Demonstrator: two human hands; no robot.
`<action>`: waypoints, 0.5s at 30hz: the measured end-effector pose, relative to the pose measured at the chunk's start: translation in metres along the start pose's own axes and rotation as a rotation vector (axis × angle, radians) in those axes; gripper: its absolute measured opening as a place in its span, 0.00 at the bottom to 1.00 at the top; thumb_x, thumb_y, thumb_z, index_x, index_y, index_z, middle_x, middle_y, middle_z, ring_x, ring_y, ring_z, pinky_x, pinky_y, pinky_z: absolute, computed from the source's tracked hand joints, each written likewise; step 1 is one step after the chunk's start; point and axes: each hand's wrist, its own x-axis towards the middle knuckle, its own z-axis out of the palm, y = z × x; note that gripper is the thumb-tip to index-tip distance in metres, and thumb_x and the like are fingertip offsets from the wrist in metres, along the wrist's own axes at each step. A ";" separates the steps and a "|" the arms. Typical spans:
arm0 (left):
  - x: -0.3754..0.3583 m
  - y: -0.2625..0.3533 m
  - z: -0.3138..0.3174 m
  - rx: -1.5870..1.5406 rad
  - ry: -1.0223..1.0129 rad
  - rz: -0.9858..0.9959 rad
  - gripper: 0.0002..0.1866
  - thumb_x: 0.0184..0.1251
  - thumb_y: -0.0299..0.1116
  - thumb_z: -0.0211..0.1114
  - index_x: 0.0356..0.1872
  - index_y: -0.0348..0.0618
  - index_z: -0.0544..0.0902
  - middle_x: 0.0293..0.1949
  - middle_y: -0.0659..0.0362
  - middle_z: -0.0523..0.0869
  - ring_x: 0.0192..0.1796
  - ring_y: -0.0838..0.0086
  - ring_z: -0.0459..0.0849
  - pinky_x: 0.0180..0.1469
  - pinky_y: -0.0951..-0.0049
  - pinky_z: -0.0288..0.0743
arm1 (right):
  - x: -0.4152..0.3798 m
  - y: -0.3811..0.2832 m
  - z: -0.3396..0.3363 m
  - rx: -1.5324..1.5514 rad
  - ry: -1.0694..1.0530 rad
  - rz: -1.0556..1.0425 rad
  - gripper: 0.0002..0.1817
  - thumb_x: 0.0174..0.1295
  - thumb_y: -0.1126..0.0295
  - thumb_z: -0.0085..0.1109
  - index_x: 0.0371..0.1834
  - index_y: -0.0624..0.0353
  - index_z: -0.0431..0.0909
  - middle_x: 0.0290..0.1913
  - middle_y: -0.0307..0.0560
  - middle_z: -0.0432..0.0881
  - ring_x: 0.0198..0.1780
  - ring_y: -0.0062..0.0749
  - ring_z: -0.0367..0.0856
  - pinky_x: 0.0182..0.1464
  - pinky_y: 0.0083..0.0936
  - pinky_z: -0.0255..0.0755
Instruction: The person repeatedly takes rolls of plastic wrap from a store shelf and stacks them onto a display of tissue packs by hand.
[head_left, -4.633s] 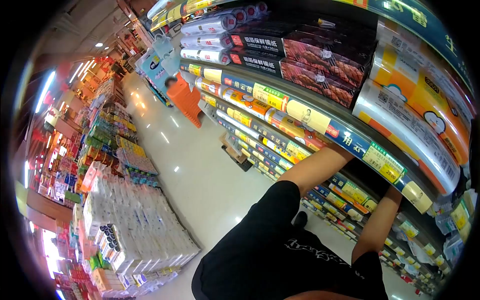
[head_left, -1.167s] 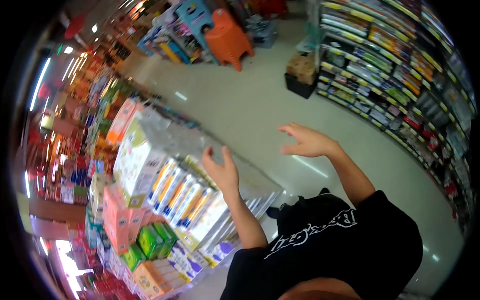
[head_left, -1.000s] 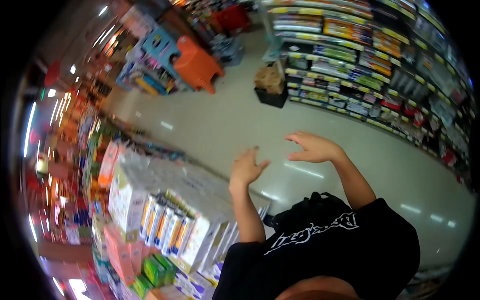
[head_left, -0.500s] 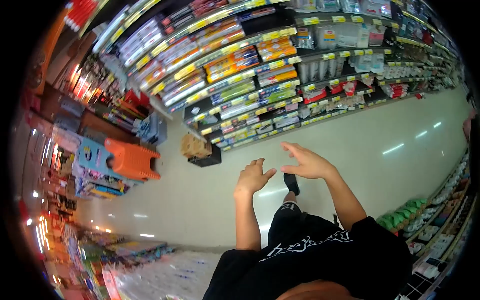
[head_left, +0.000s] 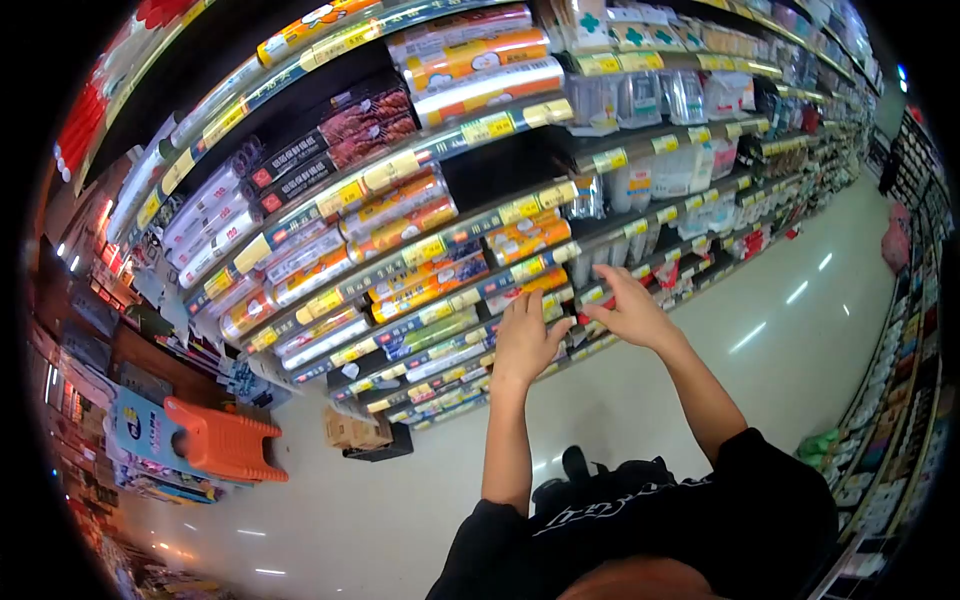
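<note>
My left hand (head_left: 527, 340) is held out in front of the shelves, palm down, its fingers stretched and thumb apart, holding nothing. To its right, my right hand (head_left: 632, 312) is also open and bare, thumb spread from the fingers. Behind them in this view stand shelves (head_left: 385, 180) of packaged rolls. Nearest my left hand in the picture are orange packs (head_left: 527, 238) and yellow-and-white rolls below. Beside my right hand appear clear plastic packs (head_left: 640, 185). Whether either hand touches anything cannot be told; both look apart from the goods.
An orange stool stack (head_left: 225, 440) stands at left by a light blue board (head_left: 148, 428). A cardboard box (head_left: 357, 430) sits on the floor at the shelf's foot. Another stocked shelf (head_left: 900, 400) runs along the right. Pale glossy floor (head_left: 760, 345) lies between.
The shelves now look closer and fill more of the view, which has tilted up. Both hands stay raised and open, now overlapping the lower shelves in the picture.
</note>
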 end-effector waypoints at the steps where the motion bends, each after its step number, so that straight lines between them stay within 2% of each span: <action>1: 0.017 -0.001 -0.005 -0.054 0.111 0.074 0.32 0.64 0.45 0.66 0.63 0.31 0.70 0.60 0.39 0.75 0.63 0.45 0.72 0.66 0.55 0.66 | 0.016 0.002 -0.002 -0.011 0.060 0.006 0.35 0.58 0.61 0.65 0.65 0.69 0.64 0.58 0.64 0.72 0.62 0.57 0.70 0.64 0.40 0.65; 3: 0.049 -0.003 -0.014 -0.083 0.103 0.073 0.33 0.64 0.42 0.66 0.64 0.32 0.68 0.63 0.38 0.72 0.65 0.44 0.69 0.67 0.55 0.64 | 0.042 0.008 -0.006 -0.081 0.125 -0.062 0.33 0.58 0.62 0.65 0.64 0.69 0.66 0.58 0.64 0.72 0.61 0.57 0.70 0.63 0.40 0.65; 5: 0.079 -0.008 -0.017 -0.066 0.235 0.167 0.34 0.62 0.37 0.68 0.65 0.31 0.66 0.63 0.37 0.69 0.66 0.43 0.68 0.68 0.55 0.64 | 0.067 0.020 -0.003 -0.135 0.244 -0.108 0.31 0.58 0.64 0.64 0.62 0.69 0.67 0.55 0.63 0.72 0.59 0.58 0.71 0.62 0.41 0.66; 6: 0.096 -0.014 -0.018 -0.096 0.270 0.187 0.34 0.62 0.34 0.67 0.66 0.31 0.64 0.64 0.37 0.68 0.66 0.42 0.67 0.68 0.54 0.63 | 0.080 0.019 -0.001 -0.125 0.247 -0.060 0.31 0.58 0.64 0.64 0.62 0.68 0.67 0.51 0.62 0.72 0.57 0.59 0.71 0.60 0.42 0.66; 13: 0.195 -0.043 -0.033 -0.046 0.458 0.208 0.31 0.64 0.34 0.65 0.64 0.31 0.66 0.64 0.37 0.68 0.65 0.43 0.68 0.67 0.55 0.64 | 0.197 0.040 0.022 -0.126 0.345 -0.202 0.29 0.58 0.65 0.64 0.61 0.68 0.68 0.51 0.63 0.72 0.56 0.61 0.70 0.59 0.44 0.66; 14: 0.209 -0.046 -0.038 -0.092 0.366 0.104 0.28 0.64 0.36 0.64 0.62 0.30 0.69 0.61 0.35 0.71 0.65 0.43 0.69 0.66 0.55 0.65 | 0.217 0.048 0.025 -0.145 0.379 -0.262 0.31 0.58 0.64 0.64 0.62 0.69 0.67 0.54 0.65 0.71 0.57 0.62 0.70 0.61 0.45 0.66; 15: 0.226 -0.051 -0.038 -0.087 0.369 0.087 0.28 0.64 0.36 0.64 0.62 0.30 0.69 0.61 0.35 0.71 0.65 0.43 0.69 0.66 0.55 0.65 | 0.235 0.052 0.026 -0.136 0.364 -0.266 0.31 0.58 0.64 0.64 0.62 0.69 0.67 0.54 0.65 0.71 0.57 0.62 0.70 0.61 0.45 0.66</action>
